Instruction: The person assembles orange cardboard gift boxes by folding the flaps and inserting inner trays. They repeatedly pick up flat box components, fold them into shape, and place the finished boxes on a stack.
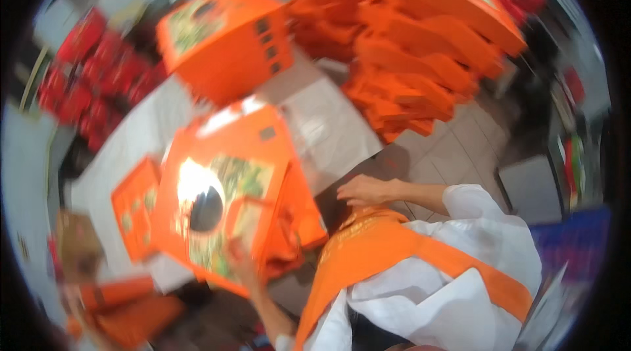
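Observation:
A flat orange carton [177, 219] with a printed food picture and a dark round hole lies on the table, glare on its surface. My left hand [242, 264] is on or just over its near right part; the fingers are smeared by motion. More orange carton pieces [299, 210] lie under its right edge. My right hand [365, 190] hangs beside the table's right side, near my orange apron [368, 239], fingers stretched and holding nothing I can see. A smaller orange carton piece [137, 210] with prints lies left of the large one.
A made-up orange box [223, 39] stands at the table's far end. Tall piles of orange cartons [414, 55] rise from the tiled floor at far right. Red packages [98, 81] are heaped at far left. Another person's arm [82, 318] shows at lower left, by orange pieces [138, 321].

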The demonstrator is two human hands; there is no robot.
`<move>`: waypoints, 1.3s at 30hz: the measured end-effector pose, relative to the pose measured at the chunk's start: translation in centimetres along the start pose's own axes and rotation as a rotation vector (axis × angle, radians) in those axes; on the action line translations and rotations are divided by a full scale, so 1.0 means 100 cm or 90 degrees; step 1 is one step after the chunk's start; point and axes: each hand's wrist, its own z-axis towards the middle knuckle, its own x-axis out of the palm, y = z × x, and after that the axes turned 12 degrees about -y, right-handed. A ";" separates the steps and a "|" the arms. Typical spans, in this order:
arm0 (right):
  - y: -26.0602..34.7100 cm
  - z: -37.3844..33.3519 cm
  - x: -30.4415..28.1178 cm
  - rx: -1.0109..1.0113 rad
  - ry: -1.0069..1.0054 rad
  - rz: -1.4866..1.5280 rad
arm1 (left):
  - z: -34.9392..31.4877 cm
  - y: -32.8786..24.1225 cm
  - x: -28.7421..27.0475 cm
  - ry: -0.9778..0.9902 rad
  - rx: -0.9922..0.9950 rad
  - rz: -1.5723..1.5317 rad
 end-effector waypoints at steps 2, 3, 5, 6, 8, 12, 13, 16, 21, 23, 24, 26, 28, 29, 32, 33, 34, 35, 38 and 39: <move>-0.001 -0.027 -0.014 0.060 -0.036 -0.018 | 0.037 -0.006 -0.019 -0.038 0.121 0.165; -0.002 -0.036 -0.017 0.077 -0.043 -0.015 | 0.052 0.016 -0.024 -0.006 0.189 0.248; 0.008 -0.052 -0.050 0.119 -0.135 0.043 | 0.073 0.071 -0.028 0.039 0.321 0.425; 0.028 -0.055 -0.081 0.149 -0.190 0.073 | 0.088 0.076 -0.035 0.051 0.390 0.454; 0.027 -0.055 -0.131 0.195 -0.300 0.063 | 0.079 0.102 -0.065 -0.020 0.491 0.540; 0.035 -0.130 -0.260 0.312 -0.768 0.034 | 0.095 0.050 -0.054 0.096 0.154 0.262; 0.037 -0.154 -0.294 0.296 -0.871 -0.007 | 0.096 0.022 -0.038 0.036 0.095 0.227; 0.006 -0.225 -0.388 0.337 -1.132 -0.065 | 0.084 -0.086 0.013 -0.133 0.038 0.096; -0.095 -0.292 -0.471 0.575 -1.045 0.359 | 0.019 -0.214 0.157 0.004 0.027 -0.070; -0.128 -0.301 -0.489 0.615 -0.879 0.461 | -0.010 -0.231 0.237 0.154 0.143 -0.169; -0.141 -0.299 -0.498 0.576 -0.818 0.514 | -0.027 -0.252 0.276 0.239 0.138 -0.164; -0.146 -0.274 -0.501 0.498 -0.682 0.617 | -0.047 -0.275 0.343 0.398 0.155 -0.236; -0.144 -0.269 -0.503 0.468 -0.690 0.667 | -0.077 -0.312 0.403 0.517 0.086 -0.295; -0.145 -0.268 -0.504 0.453 -0.666 0.713 | -0.088 -0.327 0.432 0.539 0.030 -0.318; -0.135 -0.262 -0.504 0.474 -0.667 0.776 | -0.115 -0.364 0.482 0.584 -0.095 -0.370; -0.125 -0.256 -0.500 0.480 -0.672 0.788 | -0.124 -0.371 0.487 0.593 -0.132 -0.386; -0.111 -0.254 -0.496 0.486 -0.685 0.795 | -0.134 -0.378 0.485 0.619 -0.139 -0.421; -0.101 -0.253 -0.488 0.494 -0.687 0.771 | -0.143 -0.386 0.479 0.639 -0.144 -0.450; -0.056 -0.255 -0.449 0.498 -0.696 0.782 | -0.170 -0.394 0.461 0.666 -0.240 -0.513; -0.045 -0.256 -0.433 0.481 -0.713 0.800 | -0.181 -0.392 0.452 0.656 -0.289 -0.528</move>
